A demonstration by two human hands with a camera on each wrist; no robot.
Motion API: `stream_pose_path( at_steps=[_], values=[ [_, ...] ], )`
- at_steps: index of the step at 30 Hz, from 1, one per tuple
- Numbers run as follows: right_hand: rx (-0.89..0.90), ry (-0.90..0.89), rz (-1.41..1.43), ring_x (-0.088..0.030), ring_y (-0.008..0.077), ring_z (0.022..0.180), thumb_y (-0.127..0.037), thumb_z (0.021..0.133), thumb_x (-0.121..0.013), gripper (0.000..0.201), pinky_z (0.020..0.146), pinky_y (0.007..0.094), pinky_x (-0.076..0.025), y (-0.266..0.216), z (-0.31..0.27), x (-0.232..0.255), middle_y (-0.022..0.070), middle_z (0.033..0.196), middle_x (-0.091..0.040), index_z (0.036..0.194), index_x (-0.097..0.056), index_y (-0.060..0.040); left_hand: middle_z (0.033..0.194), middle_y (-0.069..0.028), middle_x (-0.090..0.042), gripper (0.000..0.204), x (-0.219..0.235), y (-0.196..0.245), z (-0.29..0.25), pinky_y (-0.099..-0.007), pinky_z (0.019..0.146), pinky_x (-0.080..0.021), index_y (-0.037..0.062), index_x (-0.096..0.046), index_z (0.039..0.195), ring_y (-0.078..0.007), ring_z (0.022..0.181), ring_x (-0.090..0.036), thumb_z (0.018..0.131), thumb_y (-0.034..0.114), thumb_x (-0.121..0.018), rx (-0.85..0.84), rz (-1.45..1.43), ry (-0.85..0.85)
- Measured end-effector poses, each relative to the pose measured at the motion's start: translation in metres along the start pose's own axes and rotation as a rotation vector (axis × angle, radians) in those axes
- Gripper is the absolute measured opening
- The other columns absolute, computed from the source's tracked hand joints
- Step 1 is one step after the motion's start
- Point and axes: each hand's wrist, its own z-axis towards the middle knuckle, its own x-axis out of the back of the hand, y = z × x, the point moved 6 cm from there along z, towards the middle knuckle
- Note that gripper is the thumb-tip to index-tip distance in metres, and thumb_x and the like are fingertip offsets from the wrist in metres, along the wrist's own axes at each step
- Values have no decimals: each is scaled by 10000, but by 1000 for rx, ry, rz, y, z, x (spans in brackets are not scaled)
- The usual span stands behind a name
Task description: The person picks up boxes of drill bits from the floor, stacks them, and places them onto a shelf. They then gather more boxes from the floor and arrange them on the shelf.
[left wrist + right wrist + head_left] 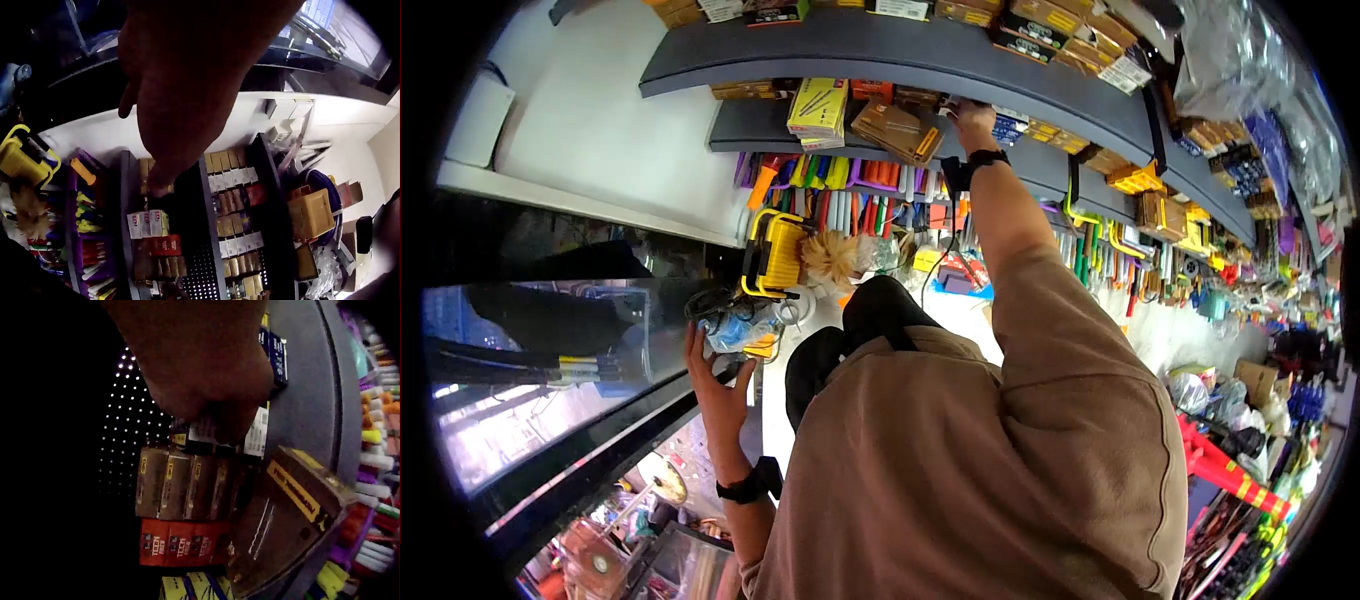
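Note:
My right hand (975, 122) reaches into the lower grey shelf. Its curled fingers grip a small dark box with a white label (203, 431), and the hand hides much of it. Beside it stand brown boxes (181, 484) in a row, with red boxes (181, 540) after them. A larger brown box (284, 519) lies tilted at the shelf's front edge. At lower left in the head view, my left hand (718, 390) has its fingers and thumb spread and holds nothing. Its fingertips are close to a clear plastic bag with blue in it (735, 330), by the glass-topped counter.
Yellow boxes (818, 110) stand on the lower shelf (750, 130); an upper shelf (800, 55) juts out above. Below hang many coloured pens and markers (840, 210). A yellow basket (775, 255) and a tan duster (830, 257) are beside the counter (580, 430).

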Motion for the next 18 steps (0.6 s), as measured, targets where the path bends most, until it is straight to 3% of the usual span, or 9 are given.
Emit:
stream_pose_path(
  at_steps=[3,4,5,6,7,8,10,13,18],
  values=[
    [-165,-127,-57,-703,249,858,-149,978,-606,344,658,397,-565,-101,-120,-17,99,1108,-690,1301,-494,-114,1569,-158,-353,801,6,3,-10,-456,1027,-483,72,-393,1470,-348,1386,-429,791,100,-817,83,-74,5],
    [-23,-78,-372,-695,229,838,-170,987,-590,241,647,398,-560,-47,-84,-3,99,1032,-695,1204,-555,-69,1554,-159,-377,769,9,5,-16,-452,1016,-492,67,-411,1453,-345,1370,-449,795,85,-808,120,-112,6],
    [336,-310,-884,-694,218,819,-235,991,-593,230,663,382,-563,-3,-71,-2,88,953,-680,1092,-606,-28,1514,-166,-432,708,14,6,-22,-448,986,-509,59,-451,1414,-347,1319,-503,795,59,-796,147,-90,-3],
    [89,-300,-485,-675,211,799,-288,988,-595,301,674,375,-549,-10,-122,7,73,881,-669,1046,-637,4,1453,-163,-508,639,22,8,-29,-446,970,-514,58,-510,1361,-351,1270,-548,791,52,-797,128,-98,15],
    [487,-484,-1063,-646,201,760,-279,974,-619,323,664,380,-530,-36,-174,-4,63,842,-664,1085,-648,22,1419,-156,-543,604,29,9,-39,-445,966,-514,58,-536,1335,-341,1263,-557,791,52,-797,136,-72,16],
    [-135,-467,-482,-623,201,725,-241,976,-610,281,634,381,-520,-90,-253,-13,64,815,-657,1068,-640,23,1385,-148,-577,569,36,10,-48,-443,963,-514,59,-563,1309,-332,1256,-566,790,51,-797,144,-45,19],
    [-409,-653,-234,-661,195,733,-237,965,-635,249,626,351,-531,-52,-307,-18,60,819,-657,1053,-613,-6,1243,-140,-667,454,48,1,-75,-420,927,-537,26,-612,1226,-308,1134,-654,803,13,-777,218,-118,96],
    [-460,-915,-530,-704,192,804,-244,976,-647,240,671,340,-558,-73,-406,-56,72,963,-698,1102,-615,-42,1122,-162,-697,300,67,0,-118,-376,912,-554,-31,-647,1108,-294,1045,-693,823,-39,-739,244,-140,188],
    [-369,-1721,-561,-698,157,874,-290,989,-633,287,731,311,-554,-164,-581,-122,67,969,-695,1092,-620,-22,1026,-148,-701,246,86,-22,-214,-356,865,-566,-30,-654,1051,-269,962,-708,822,-57,-739,311,-143,334]
  ],
)
